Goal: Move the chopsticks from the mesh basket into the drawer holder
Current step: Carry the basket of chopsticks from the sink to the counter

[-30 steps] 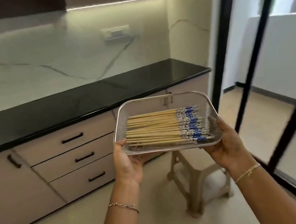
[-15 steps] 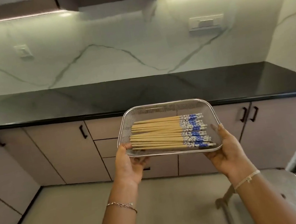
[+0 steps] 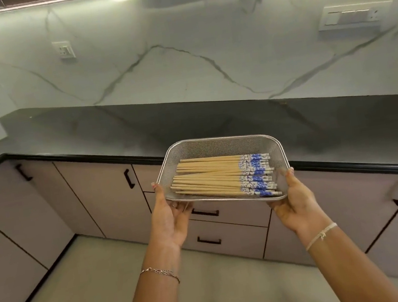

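Observation:
A rectangular steel mesh basket (image 3: 217,145) is held in the air in front of the counter edge. Inside it lie several wooden chopsticks (image 3: 209,177) with blue-and-white patterned ends pointing right. My left hand (image 3: 170,217) grips the basket's left end from underneath, thumb on the rim. My right hand (image 3: 296,203) supports the right end in the same way. Below the basket is a stack of closed drawers (image 3: 228,218) with black handles. No drawer holder is visible.
A black countertop (image 3: 113,135) runs along the marble-look wall and turns a corner at the left. Cabinet doors (image 3: 101,199) with black handles stand on both sides of the drawers. Wall sockets (image 3: 63,49) sit above the counter. Pale floor lies below.
The view has swung left from the glass door to face the counter and drawers. The basket stays level in both hands and is now closer to the counter edge.

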A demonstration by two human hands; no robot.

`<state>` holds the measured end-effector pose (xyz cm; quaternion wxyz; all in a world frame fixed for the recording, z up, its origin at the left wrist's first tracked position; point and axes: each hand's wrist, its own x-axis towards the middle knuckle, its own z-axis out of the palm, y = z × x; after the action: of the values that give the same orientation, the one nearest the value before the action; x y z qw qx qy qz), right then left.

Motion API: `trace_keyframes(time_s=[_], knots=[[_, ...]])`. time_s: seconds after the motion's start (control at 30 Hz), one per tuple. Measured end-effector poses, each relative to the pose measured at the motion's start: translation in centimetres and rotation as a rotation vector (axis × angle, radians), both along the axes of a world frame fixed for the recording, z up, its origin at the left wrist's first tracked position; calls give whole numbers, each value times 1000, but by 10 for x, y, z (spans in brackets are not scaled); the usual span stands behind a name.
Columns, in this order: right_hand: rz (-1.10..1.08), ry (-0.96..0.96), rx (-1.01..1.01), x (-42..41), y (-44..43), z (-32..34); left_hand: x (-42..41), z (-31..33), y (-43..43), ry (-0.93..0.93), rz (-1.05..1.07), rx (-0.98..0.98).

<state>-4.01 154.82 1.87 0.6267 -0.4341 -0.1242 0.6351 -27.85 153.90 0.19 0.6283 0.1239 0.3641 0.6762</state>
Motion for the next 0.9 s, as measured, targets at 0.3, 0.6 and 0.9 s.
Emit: trace_keyframes(time_s=[0.3, 0.6, 0.9], knots=[[-48, -56, 2, -33, 127, -16, -41, -6, 142, 93, -78, -23], [-116, -211, -62, -69, 242, -25, -76, -12, 273, 152, -146, -82], [-158, -360, -134, -82, 330, -42, -84, -36, 356, 153, -146, -139]])
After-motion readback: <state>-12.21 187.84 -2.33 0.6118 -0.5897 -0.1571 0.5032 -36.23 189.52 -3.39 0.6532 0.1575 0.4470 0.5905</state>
